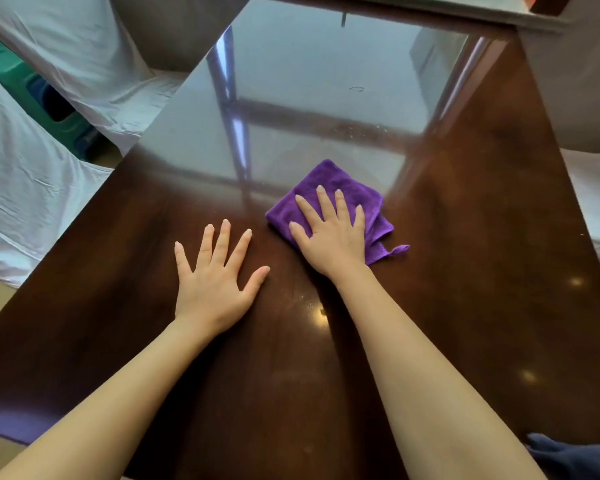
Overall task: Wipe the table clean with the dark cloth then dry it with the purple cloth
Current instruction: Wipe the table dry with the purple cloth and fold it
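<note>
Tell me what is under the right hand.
The right hand lies flat on the folded purple cloth, which rests on the table. The tabletop beneath the cloth is hidden.

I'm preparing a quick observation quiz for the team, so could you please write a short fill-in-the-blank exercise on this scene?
1. The right hand presses flat on the ____ cloth.
2. The left hand lies with fingers spread on the bare ____.
3. The dark cloth lies by the table's near edge, beside the ____ forearm.

Missing words: purple; table; right
</note>
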Tool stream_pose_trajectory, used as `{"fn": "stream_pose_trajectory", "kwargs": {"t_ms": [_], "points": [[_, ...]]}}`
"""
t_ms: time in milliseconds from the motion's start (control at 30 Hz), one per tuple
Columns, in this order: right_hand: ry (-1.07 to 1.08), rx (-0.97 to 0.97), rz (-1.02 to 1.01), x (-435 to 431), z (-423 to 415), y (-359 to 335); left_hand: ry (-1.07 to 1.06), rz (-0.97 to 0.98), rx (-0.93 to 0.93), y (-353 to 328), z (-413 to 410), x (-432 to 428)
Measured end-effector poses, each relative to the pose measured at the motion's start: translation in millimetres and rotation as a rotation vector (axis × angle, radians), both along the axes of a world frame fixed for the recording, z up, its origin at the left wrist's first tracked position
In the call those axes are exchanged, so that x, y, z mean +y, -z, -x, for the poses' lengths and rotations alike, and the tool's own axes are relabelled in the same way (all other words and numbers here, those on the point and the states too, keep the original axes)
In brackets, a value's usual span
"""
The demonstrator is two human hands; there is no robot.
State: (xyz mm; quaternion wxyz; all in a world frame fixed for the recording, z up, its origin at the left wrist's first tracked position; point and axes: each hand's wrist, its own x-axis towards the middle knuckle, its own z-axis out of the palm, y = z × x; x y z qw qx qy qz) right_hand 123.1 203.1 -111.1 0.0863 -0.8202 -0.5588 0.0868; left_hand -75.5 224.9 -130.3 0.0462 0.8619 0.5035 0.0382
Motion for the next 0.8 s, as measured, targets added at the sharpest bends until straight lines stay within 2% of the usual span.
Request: {"fn": "stream_pose_trajectory", "kwargs": {"t_ms": [400, 800], "points": [[0.258, 0.003, 0.098, -94.6, -70.4, -8.6, -0.001, 0.006, -0.009, 1.1, -0.6, 1.4], [0.391, -0.027, 0.102, -160.1, -30.0, -4.0, -0.054, 0.058, -0.036, -3.8, 1.7, -6.0]]}}
